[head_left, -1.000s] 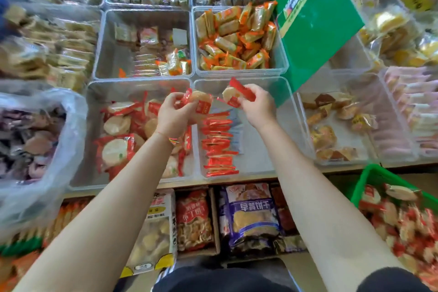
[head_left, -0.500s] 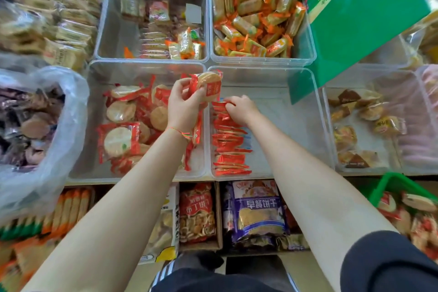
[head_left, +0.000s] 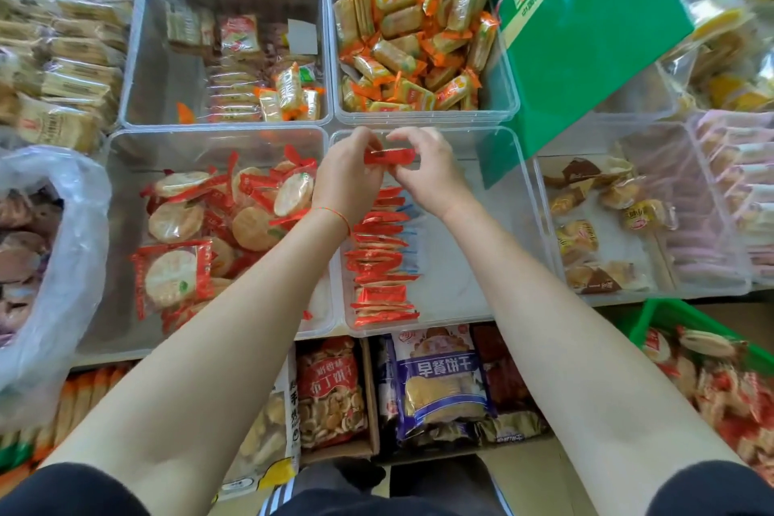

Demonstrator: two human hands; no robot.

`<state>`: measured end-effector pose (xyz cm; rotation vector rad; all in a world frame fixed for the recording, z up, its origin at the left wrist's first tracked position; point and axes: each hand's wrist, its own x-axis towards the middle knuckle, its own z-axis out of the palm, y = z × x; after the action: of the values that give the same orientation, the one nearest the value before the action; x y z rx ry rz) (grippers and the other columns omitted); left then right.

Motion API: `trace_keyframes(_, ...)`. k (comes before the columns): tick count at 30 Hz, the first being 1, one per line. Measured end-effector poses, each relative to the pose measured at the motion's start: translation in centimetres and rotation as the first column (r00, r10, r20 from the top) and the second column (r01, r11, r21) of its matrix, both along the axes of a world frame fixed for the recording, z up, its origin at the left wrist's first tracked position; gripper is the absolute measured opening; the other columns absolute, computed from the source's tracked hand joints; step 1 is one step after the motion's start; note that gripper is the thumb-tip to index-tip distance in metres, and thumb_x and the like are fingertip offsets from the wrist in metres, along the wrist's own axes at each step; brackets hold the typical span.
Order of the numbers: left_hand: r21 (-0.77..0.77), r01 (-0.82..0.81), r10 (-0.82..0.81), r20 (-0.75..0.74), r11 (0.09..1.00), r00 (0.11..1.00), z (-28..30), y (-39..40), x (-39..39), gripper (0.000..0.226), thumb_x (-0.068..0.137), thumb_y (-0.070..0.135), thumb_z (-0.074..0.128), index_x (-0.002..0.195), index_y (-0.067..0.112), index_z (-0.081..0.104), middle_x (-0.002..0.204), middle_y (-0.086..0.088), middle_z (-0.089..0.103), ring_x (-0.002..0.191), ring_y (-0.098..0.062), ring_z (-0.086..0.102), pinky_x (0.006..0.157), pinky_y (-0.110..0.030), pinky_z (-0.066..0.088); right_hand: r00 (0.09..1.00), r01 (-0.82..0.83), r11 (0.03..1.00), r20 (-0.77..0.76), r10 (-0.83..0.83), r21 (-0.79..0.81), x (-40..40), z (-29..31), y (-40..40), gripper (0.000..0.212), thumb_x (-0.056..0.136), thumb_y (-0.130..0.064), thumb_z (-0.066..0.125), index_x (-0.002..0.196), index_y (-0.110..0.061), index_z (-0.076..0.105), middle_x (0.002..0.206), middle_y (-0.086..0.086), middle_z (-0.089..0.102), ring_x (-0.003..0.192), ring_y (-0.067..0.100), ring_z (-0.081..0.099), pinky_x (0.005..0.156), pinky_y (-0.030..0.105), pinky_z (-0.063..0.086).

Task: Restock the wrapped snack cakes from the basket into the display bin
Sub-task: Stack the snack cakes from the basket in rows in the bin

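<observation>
Shop shelving fills the view, its top level tiled with clear plastic tubs of wrapped snacks. Centre: a red-wrapped snack cake (head_left: 390, 156) is held edge-on above the far end of the clear display bin (head_left: 521, 197), pinched from both sides. The left hand (head_left: 345, 176) grips its left end with curled fingers; a thin red-and-green string circles that wrist. The right hand (head_left: 427, 172) pinches its right end between thumb and curled fingers. Below the hands, along the bin's left wall, a row of red-wrapped cakes (head_left: 383, 260) stands on edge, packed one against the next from near the front wall towards the hands; the right part of the bin floor is bare. Lower right: a green basket (head_left: 653, 316) holding more red-and-white wrapped cakes, partly hidden by the right forearm. Left of the display bin, a tub of round rice crackers (head_left: 218, 230) in red wrappers. Behind it, a tub of orange-wrapped bars (head_left: 412, 46). A green carton (head_left: 586, 33) leans over the bin's far right corner. Beneath the tubs, bagged biscuits (head_left: 439, 385) stand on a lower shelf.
</observation>
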<state>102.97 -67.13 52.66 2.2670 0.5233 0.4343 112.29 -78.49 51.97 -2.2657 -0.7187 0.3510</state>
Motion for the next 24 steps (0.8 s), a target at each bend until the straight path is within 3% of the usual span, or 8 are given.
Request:
trace_keyframes(2,0.04,0.019,-0.018,-0.015,0.999,1.0,-0.6,0.3,0.5,0.016,0.087,0.01,0.059,0.103,0.008,0.062,0.1,-0.008,0.063,0.093,-0.026,0.059,0.079,-0.037,0.049,0.999,0.041,0.999,-0.019,-0.04,0.015,0.1,-0.8,0.5,0.021,0.087,-0.018,0.066,0.106,-0.028,0.068,0.107,-0.003,0.059,0.1,0.014,0.057,0.083,0.024,0.044)
trace_keyframes(4,0.117,0.06,-0.055,-0.044,0.991,0.998,-1.4,0.8,0.8,0.022,0.088,0.009,0.056,0.108,0.01,0.065,0.107,-0.009,0.063,0.1,-0.026,0.058,0.083,-0.034,0.046,0.997,0.072,0.997,-0.025,-0.073,-0.041,0.1,-2.1,0.9,0.024,0.089,-0.014,0.062,0.107,-0.028,0.068,0.106,-0.003,0.063,0.098,0.016,0.059,0.079,0.021,0.04)
trace_keyframes(8,0.491,0.245,-0.093,-0.314,0.836,0.945,-3.2,1.9,1.3,0.026,0.091,0.013,0.046,0.104,0.016,0.069,0.108,-0.003,0.066,0.113,-0.026,0.053,0.11,-0.044,0.023,0.994,0.006,0.972,-0.103,-0.031,-0.237,0.1,-4.8,1.7,0.032,0.094,-0.015,0.051,0.12,-0.028,0.064,0.123,0.003,0.063,0.112,0.024,0.057,0.091,0.029,0.045)
trace_keyframes(11,0.499,0.334,-0.066,-0.481,0.8,0.874,-4.0,2.0,0.8,0.03,0.089,0.012,0.041,0.1,0.017,0.068,0.104,0.0,0.066,0.115,-0.024,0.049,0.115,-0.051,0.011,0.979,-0.128,0.938,-0.19,0.069,-0.321,-0.2,-5.9,2.1,0.04,0.094,-0.016,0.044,0.129,-0.027,0.06,0.132,0.008,0.057,0.121,0.028,0.052,0.097,0.032,0.043)
trace_keyframes(16,0.478,0.396,-0.061,-0.575,0.784,0.816,-4.5,1.5,0.2,0.032,0.09,0.018,0.037,0.106,0.02,0.064,0.111,0.003,0.065,0.124,-0.021,0.039,0.113,-0.053,0.014,0.953,-0.236,0.898,-0.269,0.139,-0.372,-0.4,-6.3,2.9,0.043,0.101,-0.028,0.036,0.143,-0.027,0.046,0.143,0.015,0.046,0.131,0.032,0.044,0.107,0.036,0.037)
trace_keyframes(20,0.459,0.407,-0.052,-0.611,0.79,0.79,-4.2,1.4,0.5,0.03,0.09,0.017,0.036,0.107,0.017,0.061,0.116,-0.001,0.063,0.129,-0.023,0.037,0.114,-0.057,0.012,0.961,-0.103,0.961,-0.275,0.03,-0.256,-0.6,-5.3,1.5,0.05,0.1,-0.029,0.039,0.15,-0.025,0.035,0.154,0.009,0.035,0.139,0.026,0.036,0.11,0.036,0.031)
trace_keyframes(24,0.475,0.322,-0.003,-0.556,0.819,0.831,-3.3,0.0,0.5,0.034,0.088,0.018,0.04,0.116,0.015,0.059,0.12,-0.006,0.061,0.125,-0.028,0.042,0.115,-0.055,0.011,0.969,0.14,0.986,-0.194,-0.154,-0.087,-0.8,-3.6,-2.1,0.039,0.095,-0.023,0.043,0.132,-0.025,0.055,0.136,0.001,0.053,0.12,0.019,0.052,0.093,0.029,0.042)
